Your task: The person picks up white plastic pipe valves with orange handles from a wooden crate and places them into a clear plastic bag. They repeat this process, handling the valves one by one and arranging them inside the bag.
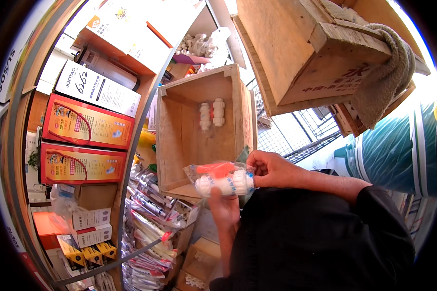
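A white plastic ball valve with a red handle (224, 182), wrapped in a clear printed plastic bag, lies between my two hands. My left hand (224, 209) holds it from below, thumb on its near side. At its right end, the fingers of my right hand (267, 169) pinch the bag. Just beyond is a wooden box (171, 138), its open side facing me. Inside it, two more white valves (212, 113) with bits of red rest side by side near the right wall.
Shelving with boxed goods (85, 122) runs along the left. Bagged fittings (145, 218) are heaped beside it. Another wooden crate (331, 58) with a grey cloth (389, 72) over its edge stands upper right, near a wire rack (294, 131) and a green wrapped roll (389, 149).
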Available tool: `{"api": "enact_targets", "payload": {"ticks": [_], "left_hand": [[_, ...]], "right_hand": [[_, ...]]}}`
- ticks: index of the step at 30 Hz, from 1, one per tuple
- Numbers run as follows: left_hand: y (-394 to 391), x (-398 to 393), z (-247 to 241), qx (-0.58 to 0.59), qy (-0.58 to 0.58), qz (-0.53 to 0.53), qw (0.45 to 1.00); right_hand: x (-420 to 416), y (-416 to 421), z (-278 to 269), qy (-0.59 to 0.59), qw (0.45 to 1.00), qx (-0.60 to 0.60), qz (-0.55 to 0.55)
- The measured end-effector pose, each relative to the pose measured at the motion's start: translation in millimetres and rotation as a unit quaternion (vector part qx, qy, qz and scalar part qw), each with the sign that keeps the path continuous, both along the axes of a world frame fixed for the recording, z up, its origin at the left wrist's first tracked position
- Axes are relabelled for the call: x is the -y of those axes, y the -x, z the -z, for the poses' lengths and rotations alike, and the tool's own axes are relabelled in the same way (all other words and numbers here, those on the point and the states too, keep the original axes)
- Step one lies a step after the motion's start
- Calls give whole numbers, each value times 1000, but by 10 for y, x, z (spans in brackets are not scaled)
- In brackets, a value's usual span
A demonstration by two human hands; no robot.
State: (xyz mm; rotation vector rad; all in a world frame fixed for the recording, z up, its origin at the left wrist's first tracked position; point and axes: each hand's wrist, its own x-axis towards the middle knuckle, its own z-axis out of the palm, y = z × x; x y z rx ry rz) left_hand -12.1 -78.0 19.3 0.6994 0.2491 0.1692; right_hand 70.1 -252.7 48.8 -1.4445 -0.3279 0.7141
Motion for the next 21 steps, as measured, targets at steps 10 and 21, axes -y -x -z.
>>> {"api": "enact_targets", "payload": {"ticks": [10, 21], "left_hand": [[-23, 60, -67, -11, 108, 7, 994], [-9, 0, 23, -21, 161, 18, 987]], "right_hand": [[-44, 30, -97, -35, 999, -25, 6], [-17, 20, -151, -41, 999, -7, -19]]}}
